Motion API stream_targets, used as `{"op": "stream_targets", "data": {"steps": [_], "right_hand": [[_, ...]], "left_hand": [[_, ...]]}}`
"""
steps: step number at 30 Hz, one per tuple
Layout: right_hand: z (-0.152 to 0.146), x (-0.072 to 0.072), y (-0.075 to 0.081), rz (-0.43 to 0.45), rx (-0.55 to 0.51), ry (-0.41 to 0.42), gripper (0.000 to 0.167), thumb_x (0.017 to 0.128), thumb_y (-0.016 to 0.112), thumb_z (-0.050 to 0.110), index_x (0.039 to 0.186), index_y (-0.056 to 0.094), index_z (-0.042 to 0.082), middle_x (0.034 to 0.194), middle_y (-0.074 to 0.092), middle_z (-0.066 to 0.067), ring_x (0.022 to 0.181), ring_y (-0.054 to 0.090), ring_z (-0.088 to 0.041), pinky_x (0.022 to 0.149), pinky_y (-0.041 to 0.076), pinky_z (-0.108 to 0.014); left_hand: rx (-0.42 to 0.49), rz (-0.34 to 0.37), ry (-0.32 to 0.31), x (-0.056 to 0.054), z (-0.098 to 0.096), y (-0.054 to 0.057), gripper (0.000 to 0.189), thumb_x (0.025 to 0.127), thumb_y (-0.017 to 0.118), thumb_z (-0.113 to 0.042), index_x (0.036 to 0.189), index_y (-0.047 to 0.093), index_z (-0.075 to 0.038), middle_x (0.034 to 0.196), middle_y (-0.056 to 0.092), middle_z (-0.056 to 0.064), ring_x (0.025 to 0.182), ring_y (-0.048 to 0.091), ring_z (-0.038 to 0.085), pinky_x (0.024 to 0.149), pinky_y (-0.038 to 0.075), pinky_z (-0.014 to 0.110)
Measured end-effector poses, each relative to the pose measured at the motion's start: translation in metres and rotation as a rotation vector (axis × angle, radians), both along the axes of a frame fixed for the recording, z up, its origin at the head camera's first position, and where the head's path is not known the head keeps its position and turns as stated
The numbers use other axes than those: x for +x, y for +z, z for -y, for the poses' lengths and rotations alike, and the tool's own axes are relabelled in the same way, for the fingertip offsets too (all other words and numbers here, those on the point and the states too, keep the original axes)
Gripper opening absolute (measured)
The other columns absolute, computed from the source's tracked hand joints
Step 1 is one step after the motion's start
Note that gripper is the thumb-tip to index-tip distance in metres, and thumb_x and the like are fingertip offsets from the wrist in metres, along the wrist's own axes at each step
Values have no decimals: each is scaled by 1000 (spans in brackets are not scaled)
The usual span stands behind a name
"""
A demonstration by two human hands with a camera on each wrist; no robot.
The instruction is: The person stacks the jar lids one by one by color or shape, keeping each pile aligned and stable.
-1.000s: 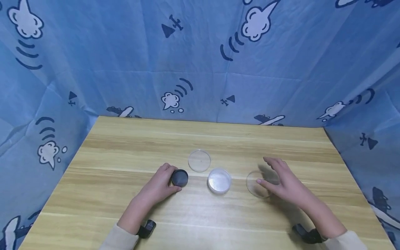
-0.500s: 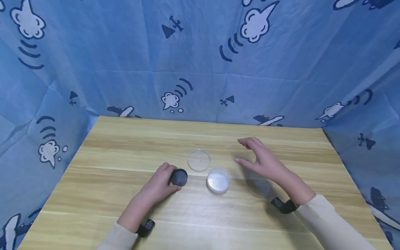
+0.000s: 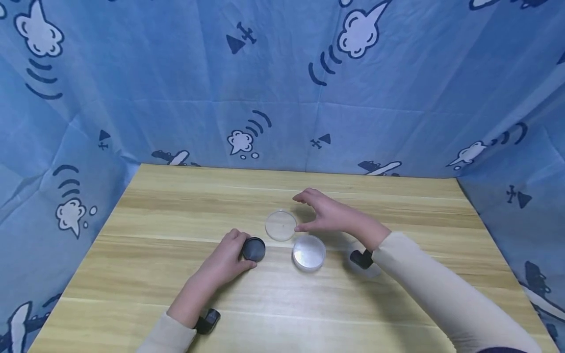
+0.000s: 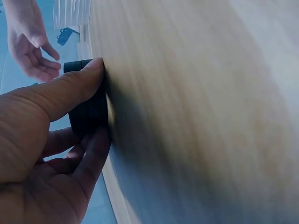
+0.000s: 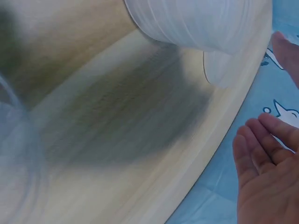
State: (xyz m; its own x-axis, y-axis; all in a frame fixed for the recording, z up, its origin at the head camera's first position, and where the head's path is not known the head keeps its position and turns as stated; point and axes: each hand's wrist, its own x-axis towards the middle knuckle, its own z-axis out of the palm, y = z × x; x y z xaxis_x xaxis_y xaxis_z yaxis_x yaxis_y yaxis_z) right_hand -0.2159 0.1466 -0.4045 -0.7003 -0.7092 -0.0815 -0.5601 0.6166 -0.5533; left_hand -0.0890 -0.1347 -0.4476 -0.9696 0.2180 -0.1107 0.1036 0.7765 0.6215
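My left hand (image 3: pixel 225 257) grips a short black cylinder (image 3: pixel 253 249) on the table, thumb in front and fingers behind. A seam runs round this black cylinder (image 4: pixel 88 109) in the left wrist view. My right hand (image 3: pixel 328 215) reaches over the table, thumb and fingers spread apart, with nothing between them. Its thumb tip overlaps the right edge of a flat clear round dish (image 3: pixel 280 225) in the head view. Just below that hand stands a stack of clear round dishes (image 3: pixel 309 251), whose ribbed side (image 5: pixel 191 23) shows in the right wrist view.
Another flat clear dish (image 3: pixel 372 269) lies under my right wrist, partly hidden by the black wrist camera (image 3: pixel 362 259). The wooden table (image 3: pixel 176 206) ends at a blue patterned cloth (image 3: pixel 282 98) behind and on both sides.
My right hand has moved left and away from me, from over the right dish to beside the back dish. My left hand and the black cylinder have stayed put.
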Motion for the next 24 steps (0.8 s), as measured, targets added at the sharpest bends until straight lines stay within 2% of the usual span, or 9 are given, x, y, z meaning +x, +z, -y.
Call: {"op": "stream_targets", "data": {"steps": [8,18,24], "right_hand": [[15,-10,-4,53,82,65,78,87,85,34,144,53,-6,140,58,-22,134,55,-36,116,46,-51],[31,-11,-8,61,181,153,78,84,87,37,142,53,-3,132,58,-18,122,53,-28,109,48,-46],[37,-11,-12,68,212,185,79,84,87,38,142,51,-3,134,55,-18,126,50,-29,111,46,-45]], "left_hand": [[-5,1,-4,1,-1,1,52,81,90,-12,124,65,2,112,61,12,106,59,27,98,54,45],[0,5,1,0,0,1,52,80,91,-13,124,65,1,111,61,11,104,59,24,97,54,45],[-8,4,0,0,1,1,52,81,91,-14,123,65,1,111,60,11,103,59,24,96,54,44]]}}
